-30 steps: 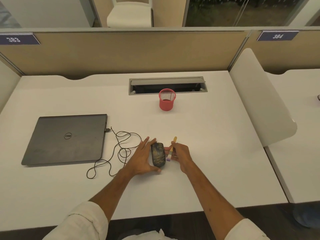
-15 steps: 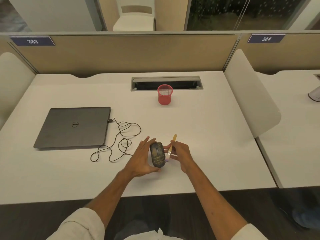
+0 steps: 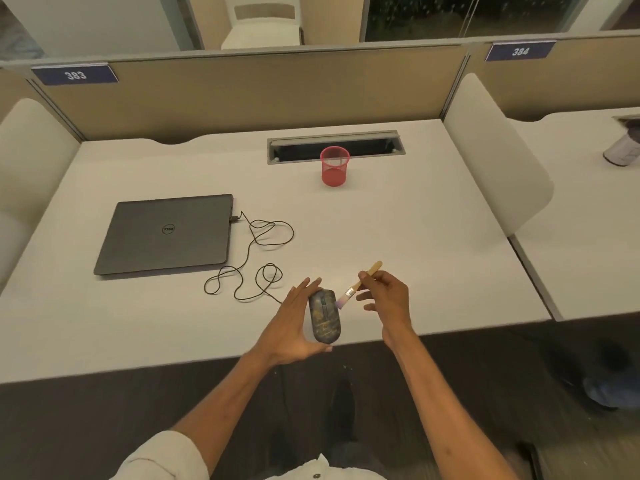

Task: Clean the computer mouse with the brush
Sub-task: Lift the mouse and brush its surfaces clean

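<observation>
the left hand holds the mouse at the worktop's near edge. the right hand's grip pinches the brush, its tip at the mouse's front right edge. brushing seems under way; next calls for short strokes across the top.

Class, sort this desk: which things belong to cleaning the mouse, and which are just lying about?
For the job: computer mouse, gripped by the left hand; brush, pinched by the right hand.
Lying about: closed laptop; red mesh cup.
</observation>
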A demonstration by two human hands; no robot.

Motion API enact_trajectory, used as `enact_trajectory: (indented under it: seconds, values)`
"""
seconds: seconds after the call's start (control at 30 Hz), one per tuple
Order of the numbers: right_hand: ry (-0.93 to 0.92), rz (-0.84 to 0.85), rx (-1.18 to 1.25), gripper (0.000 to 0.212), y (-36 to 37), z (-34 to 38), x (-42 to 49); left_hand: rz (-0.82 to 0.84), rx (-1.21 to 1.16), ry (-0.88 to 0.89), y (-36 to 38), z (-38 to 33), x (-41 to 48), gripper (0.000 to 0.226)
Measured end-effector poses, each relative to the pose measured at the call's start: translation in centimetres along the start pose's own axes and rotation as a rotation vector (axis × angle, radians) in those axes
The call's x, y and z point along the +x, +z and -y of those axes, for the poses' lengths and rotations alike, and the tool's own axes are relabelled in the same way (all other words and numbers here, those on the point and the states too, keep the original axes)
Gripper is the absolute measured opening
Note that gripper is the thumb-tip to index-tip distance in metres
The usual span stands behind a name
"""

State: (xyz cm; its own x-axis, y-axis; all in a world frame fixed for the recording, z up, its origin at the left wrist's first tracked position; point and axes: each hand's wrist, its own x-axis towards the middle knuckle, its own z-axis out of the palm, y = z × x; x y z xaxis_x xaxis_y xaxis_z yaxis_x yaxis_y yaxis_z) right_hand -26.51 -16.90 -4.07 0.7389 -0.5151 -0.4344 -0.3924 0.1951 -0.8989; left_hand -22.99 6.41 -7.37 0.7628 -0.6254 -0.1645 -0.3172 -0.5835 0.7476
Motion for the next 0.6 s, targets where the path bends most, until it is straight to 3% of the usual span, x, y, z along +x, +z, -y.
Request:
enact_trajectory:
  seconds: [0.3, 0.6]
  values:
    - [0.009, -0.162, 0.047, 0.016, 2.1, -3.3, -7.4, 0.101, 0.003, 0.066, 0.1, 1.5, -5.6, 0.131]
    - [-0.149, -0.252, -0.064, 0.011, 1.2, -4.4, -11.1, 0.125, 0.017, 0.096, 0.4, 1.3, -8.4, 0.133]
